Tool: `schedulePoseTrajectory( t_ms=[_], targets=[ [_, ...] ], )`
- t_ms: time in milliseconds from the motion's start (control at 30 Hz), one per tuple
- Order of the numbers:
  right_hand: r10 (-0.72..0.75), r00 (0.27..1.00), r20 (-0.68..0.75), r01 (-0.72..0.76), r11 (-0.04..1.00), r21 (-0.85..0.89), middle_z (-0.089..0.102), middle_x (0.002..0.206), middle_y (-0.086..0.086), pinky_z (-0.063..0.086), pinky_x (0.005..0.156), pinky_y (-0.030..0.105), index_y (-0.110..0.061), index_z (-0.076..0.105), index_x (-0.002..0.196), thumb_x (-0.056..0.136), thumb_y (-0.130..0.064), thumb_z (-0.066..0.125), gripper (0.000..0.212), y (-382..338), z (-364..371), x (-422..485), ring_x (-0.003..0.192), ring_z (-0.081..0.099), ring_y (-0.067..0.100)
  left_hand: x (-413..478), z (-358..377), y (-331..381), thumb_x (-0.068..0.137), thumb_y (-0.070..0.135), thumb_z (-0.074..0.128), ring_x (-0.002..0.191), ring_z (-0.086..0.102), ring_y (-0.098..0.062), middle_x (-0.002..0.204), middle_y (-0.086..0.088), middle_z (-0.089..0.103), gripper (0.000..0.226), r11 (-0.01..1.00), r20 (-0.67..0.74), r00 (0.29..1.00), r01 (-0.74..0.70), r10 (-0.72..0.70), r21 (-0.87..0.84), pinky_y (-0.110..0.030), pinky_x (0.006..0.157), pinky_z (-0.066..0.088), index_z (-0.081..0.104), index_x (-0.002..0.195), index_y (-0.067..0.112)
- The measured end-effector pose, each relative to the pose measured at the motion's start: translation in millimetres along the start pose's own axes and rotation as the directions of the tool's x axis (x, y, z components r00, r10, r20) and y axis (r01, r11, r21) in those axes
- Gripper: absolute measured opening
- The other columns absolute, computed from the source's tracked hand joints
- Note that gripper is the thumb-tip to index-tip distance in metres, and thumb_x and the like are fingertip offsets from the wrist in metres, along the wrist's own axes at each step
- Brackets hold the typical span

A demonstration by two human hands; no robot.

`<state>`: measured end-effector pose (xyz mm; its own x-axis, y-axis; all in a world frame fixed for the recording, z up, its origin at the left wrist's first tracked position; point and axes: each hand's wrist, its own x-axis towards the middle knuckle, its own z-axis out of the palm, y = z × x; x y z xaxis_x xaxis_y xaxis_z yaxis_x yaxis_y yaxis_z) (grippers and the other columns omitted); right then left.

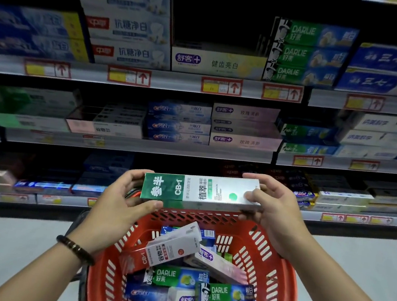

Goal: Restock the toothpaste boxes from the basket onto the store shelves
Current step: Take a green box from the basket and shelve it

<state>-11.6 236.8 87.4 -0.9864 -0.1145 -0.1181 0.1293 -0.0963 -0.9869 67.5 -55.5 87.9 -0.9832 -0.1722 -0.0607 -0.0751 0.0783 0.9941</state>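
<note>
Just above the far rim of the red slotted plastic basket (pixel 283 289), dead centre in my view, I've got one long green-and-white cardboard toothpaste box (pixel 200 191) held flat and level, label facing me. My left hand (pixel 119 198) wraps the green end, thumb under the front edge, fingers curled over the top. My right hand (pixel 272 207) pinches the white end, thumb on the face. So I'd call this the read-the-label step: picked, not shelved. Loads of loose toothpaste boxes (pixel 179 278) lie jumbled in the basket at 6 o'clock. Next bit is finding its row. There's a blurry green stack (pixel 8 106) on the grey metal middle shelf (pixel 144 144) at roughly 10 o'clock that might match, can't tell honestly. After that I reckon it wants sliding in label out, without knocking the neighbours.
</note>
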Motion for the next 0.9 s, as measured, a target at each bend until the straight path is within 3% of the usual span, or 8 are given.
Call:
schedulePoseTrajectory(
  t_ms=[267, 433, 567, 667, 800, 900],
  targets=[
    [-0.012, 1.000, -0.010, 0.012, 1.000, 0.024, 0.075, 0.117, 0.015, 0.061, 0.061, 0.038, -0.023, 0.076, 0.118, 0.099, -0.004, 0.068, 0.029, 4, 2, 2, 0.104, 0.076, 0.035, 2, -3, -5, 0.091, 0.011, 0.074, 0.107, 0.075, -0.020, 0.129, 0.010, 0.071, 0.052, 1.000, 0.005, 1.000, 0.021, -0.021, 0.002, -0.044, 0.094, 0.060, 0.059, 0.136, 0.030],
    [-0.017, 1.000, -0.003, 0.018, 0.995, 0.098, 0.075, 0.114, 0.014, 0.063, 0.064, 0.039, -0.023, 0.072, 0.129, 0.098, -0.012, 0.070, 0.033, 5, 3, 1, 0.103, 0.077, 0.034, 5, -7, -9, 0.076, 0.046, 0.086, 0.122, 0.068, -0.021, 0.141, 0.003, 0.065, 0.072, 0.998, -0.020, 0.998, 0.067, -0.068, -0.022, -0.044, 0.095, 0.059, 0.059, 0.142, 0.036],
    [-0.010, 1.000, 0.013, 0.008, 0.989, 0.148, 0.078, 0.113, 0.016, 0.062, 0.064, 0.036, -0.016, 0.068, 0.132, 0.097, -0.004, 0.068, 0.038, 6, 3, 2, 0.104, 0.077, 0.036, 12, -7, -19, 0.089, 0.022, 0.076, 0.111, 0.073, -0.026, 0.142, -0.008, 0.062, 0.063, 0.984, -0.028, 0.991, 0.128, -0.132, -0.126, -0.041, 0.089, 0.059, 0.054, 0.148, 0.022],
    [0.000, 1.000, 0.019, -0.003, 0.984, 0.176, 0.078, 0.112, 0.021, 0.065, 0.066, 0.037, -0.010, 0.065, 0.132, 0.099, 0.006, 0.059, 0.038, 7, 3, 2, 0.100, 0.078, 0.038, 14, -9, -19, 0.099, 0.009, 0.065, 0.109, 0.072, -0.026, 0.130, -0.012, 0.070, 0.047, 0.961, -0.028, 0.981, 0.180, -0.190, -0.210, -0.033, 0.077, 0.059, 0.057, 0.144, 0.016],
    [0.021, 1.000, 0.001, -0.021, 0.984, 0.176, 0.079, 0.106, 0.021, 0.067, 0.070, 0.041, -0.006, 0.063, 0.132, 0.101, 0.010, 0.050, 0.037, 6, 2, 1, 0.096, 0.078, 0.040, 11, -7, -12, 0.102, 0.003, 0.054, 0.093, 0.070, -0.019, 0.116, -0.010, 0.077, 0.032, 0.945, -0.014, 0.977, 0.202, -0.212, -0.257, -0.034, 0.076, 0.054, 0.066, 0.131, 0.012],
    [0.031, 0.999, -0.015, -0.027, 0.984, 0.179, 0.079, 0.106, 0.023, 0.067, 0.069, 0.040, -0.005, 0.063, 0.131, 0.101, 0.009, 0.051, 0.035, 6, 4, 1, 0.095, 0.079, 0.040, 11, -8, -12, 0.102, 0.004, 0.055, 0.092, 0.071, -0.020, 0.114, -0.011, 0.077, 0.034, 0.940, -0.036, 0.975, 0.203, -0.221, -0.273, -0.035, 0.076, 0.055, 0.064, 0.133, 0.014]
  ],
)
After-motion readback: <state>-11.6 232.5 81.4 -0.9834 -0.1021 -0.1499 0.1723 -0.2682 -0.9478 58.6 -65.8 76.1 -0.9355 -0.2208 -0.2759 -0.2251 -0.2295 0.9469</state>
